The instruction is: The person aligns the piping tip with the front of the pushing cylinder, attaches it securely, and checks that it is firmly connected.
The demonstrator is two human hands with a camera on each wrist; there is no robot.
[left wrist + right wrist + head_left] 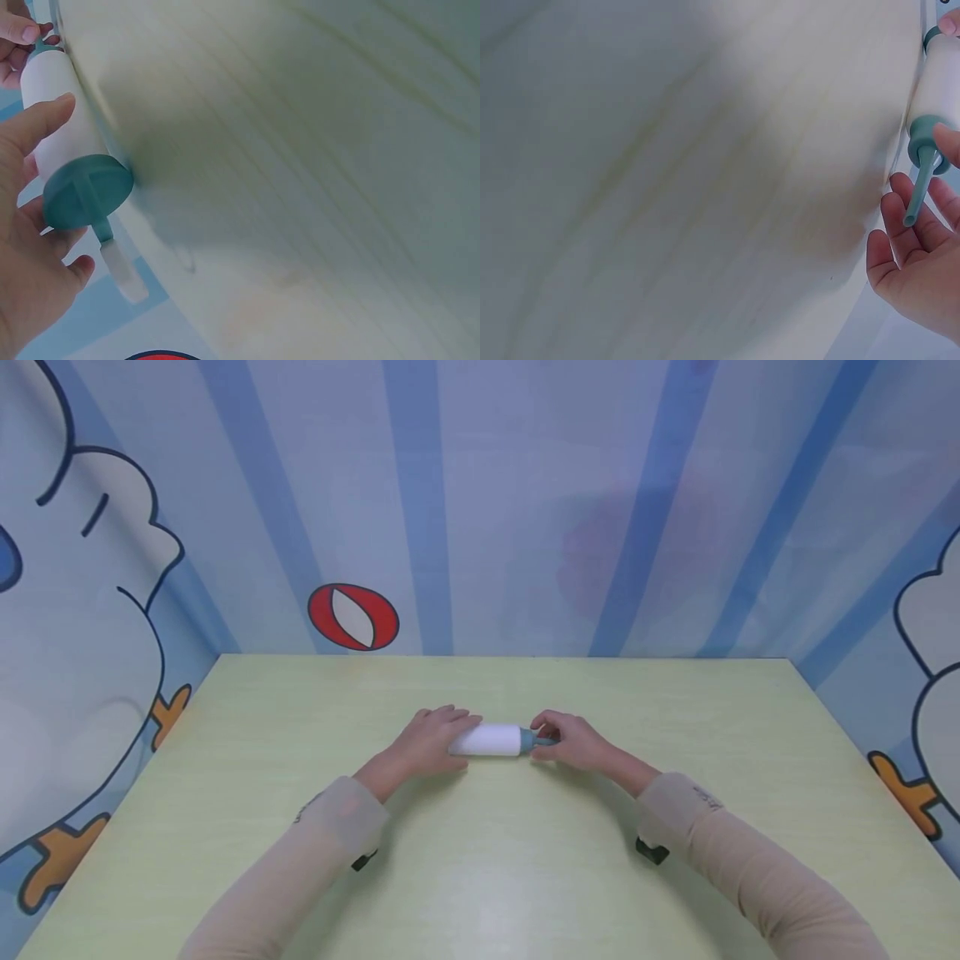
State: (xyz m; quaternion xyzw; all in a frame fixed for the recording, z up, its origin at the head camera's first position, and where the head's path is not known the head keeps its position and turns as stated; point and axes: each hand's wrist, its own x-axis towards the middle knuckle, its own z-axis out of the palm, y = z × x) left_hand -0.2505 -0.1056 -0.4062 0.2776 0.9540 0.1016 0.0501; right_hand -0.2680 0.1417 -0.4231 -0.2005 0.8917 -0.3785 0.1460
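Observation:
A white bottle-like cylinder [491, 740] with teal ends lies on its side on the table. Round its left part my left hand [431, 743] holds on, thumb on one side and fingers on the other. In the left wrist view that end carries a teal dish-shaped cap [88, 191], from which a teal strip with a white tip [124, 274] sticks out. My right hand [573, 743] is at the opposite end, its thumb against the teal collar and bent fingers around the thin teal spout [919, 193]. The hands partly cover both ends.
The pale yellow-green table [510, 860] ends at a back wall [510, 527] with blue stripes and a printed red-and-white ball [353, 617]. Side panels with cartoon figures stand left and right. Dark straps [652, 851] show under the sleeves.

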